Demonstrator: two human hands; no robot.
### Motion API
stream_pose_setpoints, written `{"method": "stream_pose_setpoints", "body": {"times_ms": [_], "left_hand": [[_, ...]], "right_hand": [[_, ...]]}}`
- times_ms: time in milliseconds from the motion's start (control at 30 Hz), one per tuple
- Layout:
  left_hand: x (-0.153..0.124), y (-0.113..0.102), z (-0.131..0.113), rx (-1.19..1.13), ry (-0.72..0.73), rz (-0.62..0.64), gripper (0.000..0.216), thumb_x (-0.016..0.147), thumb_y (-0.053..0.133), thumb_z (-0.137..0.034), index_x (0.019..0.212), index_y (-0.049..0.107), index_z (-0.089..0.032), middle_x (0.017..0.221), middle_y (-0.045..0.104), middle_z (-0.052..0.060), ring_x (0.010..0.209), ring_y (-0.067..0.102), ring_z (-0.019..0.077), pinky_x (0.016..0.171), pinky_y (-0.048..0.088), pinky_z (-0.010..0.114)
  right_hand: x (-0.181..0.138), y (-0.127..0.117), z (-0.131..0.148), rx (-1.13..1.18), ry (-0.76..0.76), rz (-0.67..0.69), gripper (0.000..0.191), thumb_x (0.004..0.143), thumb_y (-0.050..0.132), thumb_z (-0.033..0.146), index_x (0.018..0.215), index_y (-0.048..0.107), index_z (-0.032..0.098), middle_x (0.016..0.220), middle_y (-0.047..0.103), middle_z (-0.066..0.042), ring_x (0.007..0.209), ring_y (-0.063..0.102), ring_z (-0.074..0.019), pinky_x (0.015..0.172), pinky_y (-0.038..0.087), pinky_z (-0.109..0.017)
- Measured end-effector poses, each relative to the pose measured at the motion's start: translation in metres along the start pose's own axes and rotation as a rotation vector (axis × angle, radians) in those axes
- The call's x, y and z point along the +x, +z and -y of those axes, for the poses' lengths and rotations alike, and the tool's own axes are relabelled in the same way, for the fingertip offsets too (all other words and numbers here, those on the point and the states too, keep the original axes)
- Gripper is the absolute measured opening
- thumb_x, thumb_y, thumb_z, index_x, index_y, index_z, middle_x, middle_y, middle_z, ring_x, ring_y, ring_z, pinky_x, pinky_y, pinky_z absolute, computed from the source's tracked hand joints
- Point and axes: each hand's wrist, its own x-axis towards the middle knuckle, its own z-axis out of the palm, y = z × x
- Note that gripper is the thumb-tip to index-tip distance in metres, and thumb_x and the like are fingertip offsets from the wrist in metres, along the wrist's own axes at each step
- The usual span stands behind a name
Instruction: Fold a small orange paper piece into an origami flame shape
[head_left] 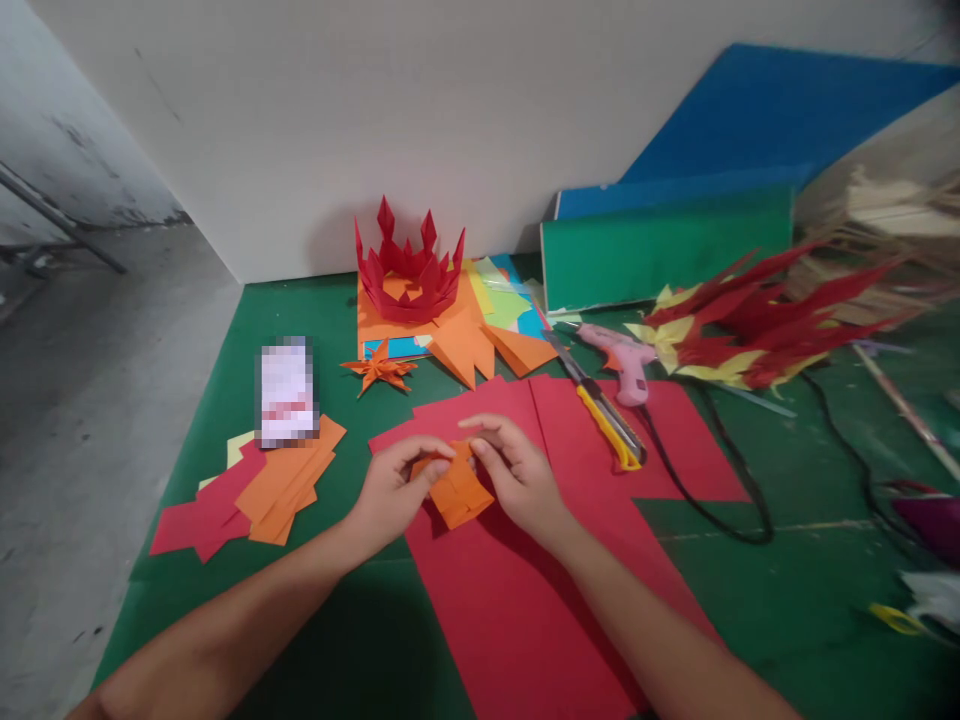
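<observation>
Between my two hands is a folded piece of orange paper [459, 492], held just above the red paper sheets [517, 590]. My left hand [397, 488] pinches its upper left edge with thumb and fingers. On the other side, my right hand [519, 478] has its thumb at the paper's upper right edge, with the index finger arched over the top. Creases show across the paper's face. Behind it stands a red folded-paper crown [411, 285], and a small orange paper star [381, 368] lies to the crown's lower left.
Orange and red paper strips [289, 490] lie at left beside a blurred-out phone-like object [286, 392]. To the right are a yellow utility knife [600, 410], a pink glue gun [622, 362] with a black cord, and a red-yellow paper piece [750, 325]. A green board [667, 250] stands behind.
</observation>
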Motion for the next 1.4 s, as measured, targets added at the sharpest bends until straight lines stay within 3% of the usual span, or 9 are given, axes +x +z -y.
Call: {"method": "stream_pose_setpoints", "body": {"times_ms": [133, 300, 433, 567, 833, 1100, 1233, 1400], "left_hand": [[-0.0012, -0.002, -0.0018, 0.16, 0.06, 0.064, 0.021, 0.084, 0.054, -0.023, 0.084, 0.074, -0.024, 0.08, 0.072, 0.005, 0.073, 0.064, 0.0168, 0.068, 0.05, 0.027], [-0.0017, -0.0004, 0.0015, 0.131, 0.061, -0.038, 0.022, 0.084, 0.054, -0.024, 0.095, 0.074, -0.025, 0.088, 0.071, 0.005, 0.05, 0.057, 0.0098, 0.051, 0.049, 0.023], [-0.0012, -0.001, 0.003, 0.176, 0.063, -0.13, 0.021, 0.079, 0.062, -0.021, 0.096, 0.074, -0.024, 0.093, 0.073, 0.006, 0.06, 0.062, 0.0133, 0.054, 0.051, 0.024], [-0.0006, -0.0019, 0.0002, 0.188, 0.075, -0.171, 0.021, 0.076, 0.064, -0.018, 0.093, 0.074, -0.025, 0.093, 0.073, 0.006, 0.083, 0.067, 0.0189, 0.066, 0.054, 0.027], [0.003, -0.0019, 0.0033, -0.058, 0.009, -0.166, 0.019, 0.071, 0.071, -0.026, 0.09, 0.074, -0.021, 0.099, 0.066, 0.007, 0.092, 0.065, 0.0175, 0.078, 0.055, 0.028], [0.0036, -0.0028, 0.0002, 0.008, 0.036, -0.204, 0.012, 0.074, 0.068, -0.025, 0.083, 0.075, -0.021, 0.086, 0.068, 0.005, 0.082, 0.065, 0.0148, 0.071, 0.055, 0.024], [0.0043, -0.0032, 0.0002, 0.034, 0.071, -0.226, 0.008, 0.076, 0.066, -0.021, 0.078, 0.074, -0.02, 0.081, 0.068, 0.004, 0.078, 0.065, 0.0137, 0.068, 0.054, 0.023], [0.004, -0.0026, 0.0014, 0.114, 0.123, -0.197, 0.01, 0.077, 0.065, -0.019, 0.08, 0.074, -0.021, 0.079, 0.069, 0.004, 0.076, 0.065, 0.0136, 0.069, 0.053, 0.023]], "right_hand": [[0.0004, -0.0019, -0.0009, 0.097, 0.058, -0.014, 0.023, 0.091, 0.046, 0.039, 0.107, 0.051, 0.024, 0.075, 0.061, -0.001, 0.067, 0.059, -0.015, 0.065, 0.049, -0.027], [0.0025, -0.0058, -0.0024, 0.222, 0.072, 0.026, 0.039, 0.088, 0.046, 0.054, 0.117, 0.04, 0.028, 0.089, 0.062, -0.003, 0.085, 0.062, -0.0181, 0.078, 0.051, -0.032], [-0.0002, -0.0024, -0.0029, 0.146, -0.002, 0.133, 0.058, 0.078, 0.066, 0.044, 0.123, 0.033, 0.029, 0.112, 0.055, -0.008, 0.104, 0.058, -0.0218, 0.085, 0.05, -0.035], [-0.0018, 0.0013, -0.0027, -0.026, -0.121, 0.107, 0.039, 0.079, 0.063, 0.028, 0.112, 0.043, 0.026, 0.117, 0.052, -0.008, 0.112, 0.053, -0.0222, 0.096, 0.044, -0.039], [0.0011, -0.0016, -0.0026, -0.045, -0.131, 0.062, 0.019, 0.086, 0.051, 0.021, 0.105, 0.053, 0.025, 0.105, 0.061, -0.006, 0.1, 0.058, -0.0196, 0.089, 0.047, -0.035], [0.0013, -0.003, -0.0036, -0.062, -0.166, 0.053, 0.025, 0.08, 0.045, 0.009, 0.093, 0.061, 0.024, 0.094, 0.068, -0.003, 0.089, 0.064, -0.0171, 0.08, 0.051, -0.031], [0.001, -0.0032, -0.0026, -0.098, -0.165, 0.077, 0.024, 0.081, 0.046, 0.011, 0.09, 0.064, 0.024, 0.09, 0.07, -0.002, 0.084, 0.066, -0.0172, 0.077, 0.052, -0.031], [0.0016, -0.0007, -0.0017, -0.057, -0.095, 0.004, 0.012, 0.081, 0.054, 0.019, 0.086, 0.064, 0.023, 0.086, 0.069, -0.003, 0.082, 0.065, -0.0183, 0.075, 0.052, -0.032]]}}
